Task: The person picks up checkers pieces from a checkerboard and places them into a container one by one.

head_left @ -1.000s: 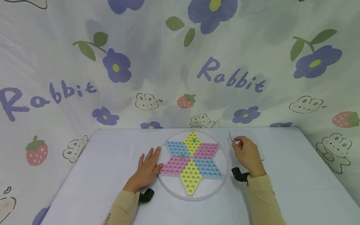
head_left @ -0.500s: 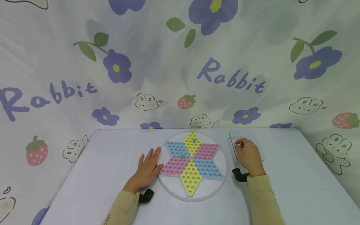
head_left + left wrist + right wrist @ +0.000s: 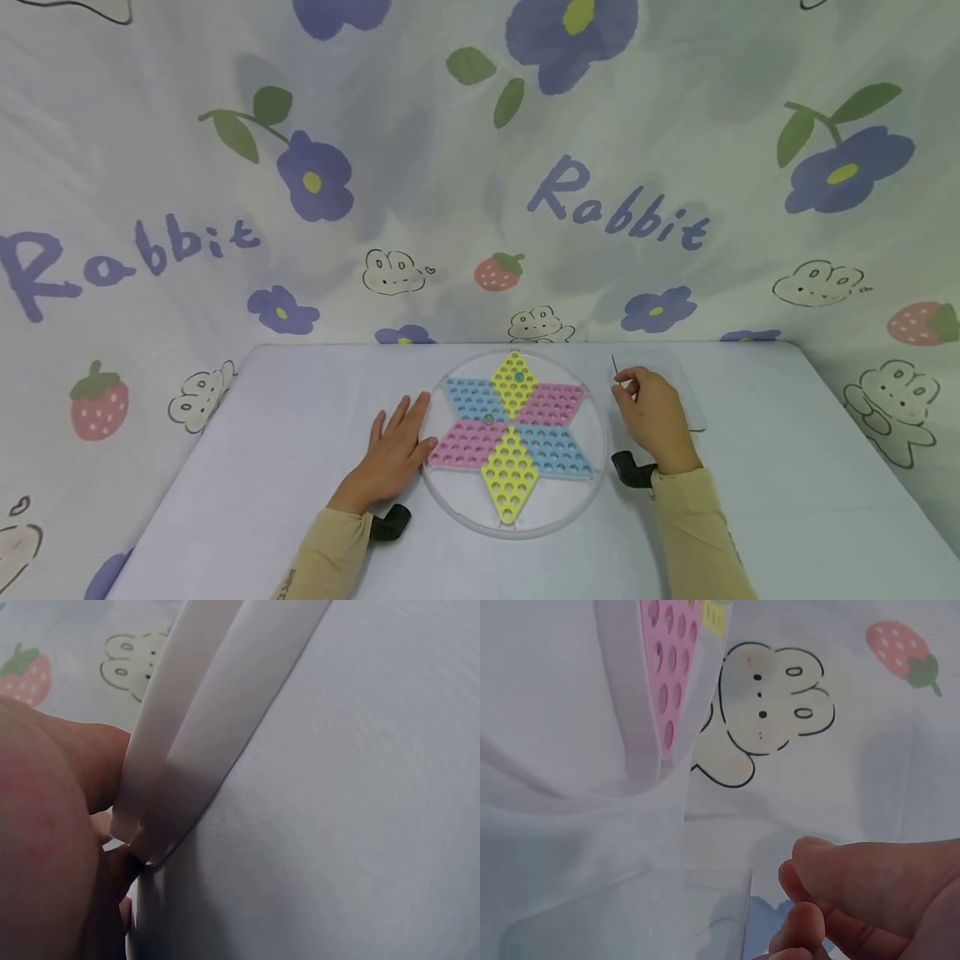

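A round Chinese checkers board (image 3: 510, 527) with a clear rim lies mid-table, its star coloured yellow, pink and blue. Two marbles sit in its holes: a blue marble (image 3: 519, 377) in the far yellow point and a greenish marble (image 3: 488, 419) near the centre. My left hand (image 3: 390, 458) rests at the board's left rim, fingers extended; the left wrist view has the thumb against the rim (image 3: 202, 712). Over the left side of a clear, shallow box (image 3: 686, 392), my right hand (image 3: 654, 417) brings thumb and fingertips together. I cannot tell whether something small is between them.
The white-covered table (image 3: 247, 467) ends at a hanging curtain (image 3: 420, 208) printed with flowers, rabbits and strawberries. The clear box stands to the right of the board, near the far edge, and is hard to see against the cloth.
A small blue piece showed at my right fingertips a second ago; none shows there now. The right hand moved in over the clear box, then slightly left. The left hand stays put.
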`<state>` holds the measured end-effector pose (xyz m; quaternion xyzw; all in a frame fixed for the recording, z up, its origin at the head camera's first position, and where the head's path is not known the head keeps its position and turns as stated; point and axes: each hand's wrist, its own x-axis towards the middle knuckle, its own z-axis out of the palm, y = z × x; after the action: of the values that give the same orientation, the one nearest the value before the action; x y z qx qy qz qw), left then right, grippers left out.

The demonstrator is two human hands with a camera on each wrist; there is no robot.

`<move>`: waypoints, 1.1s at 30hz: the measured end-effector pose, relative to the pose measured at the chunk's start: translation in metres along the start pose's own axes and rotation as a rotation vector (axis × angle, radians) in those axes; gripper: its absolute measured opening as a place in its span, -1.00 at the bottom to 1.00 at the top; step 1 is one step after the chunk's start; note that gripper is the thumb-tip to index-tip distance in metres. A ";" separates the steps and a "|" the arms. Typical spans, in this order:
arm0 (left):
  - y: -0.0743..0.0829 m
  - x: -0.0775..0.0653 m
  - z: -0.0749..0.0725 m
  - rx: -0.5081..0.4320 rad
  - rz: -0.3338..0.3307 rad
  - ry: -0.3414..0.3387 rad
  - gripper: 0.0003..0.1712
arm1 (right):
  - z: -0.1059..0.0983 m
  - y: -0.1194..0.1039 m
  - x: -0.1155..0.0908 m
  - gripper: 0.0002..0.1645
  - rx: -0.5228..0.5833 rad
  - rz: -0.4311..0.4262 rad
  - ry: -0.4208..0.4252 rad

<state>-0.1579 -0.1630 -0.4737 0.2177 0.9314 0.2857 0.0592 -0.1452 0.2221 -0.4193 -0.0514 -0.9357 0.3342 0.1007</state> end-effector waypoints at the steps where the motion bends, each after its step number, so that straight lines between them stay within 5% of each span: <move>1: 0.000 0.000 0.000 -0.006 0.003 0.003 -0.21 | 0.001 -0.001 0.000 -0.73 0.002 0.000 -0.004; 33: 0.001 0.000 -0.001 0.001 -0.019 -0.023 -0.21 | 0.034 -0.042 -0.009 -0.80 0.079 -0.146 -0.069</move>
<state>-0.1583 -0.1627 -0.4727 0.2121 0.9329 0.2819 0.0727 -0.1450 0.1679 -0.4196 0.0325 -0.9260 0.3640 0.0946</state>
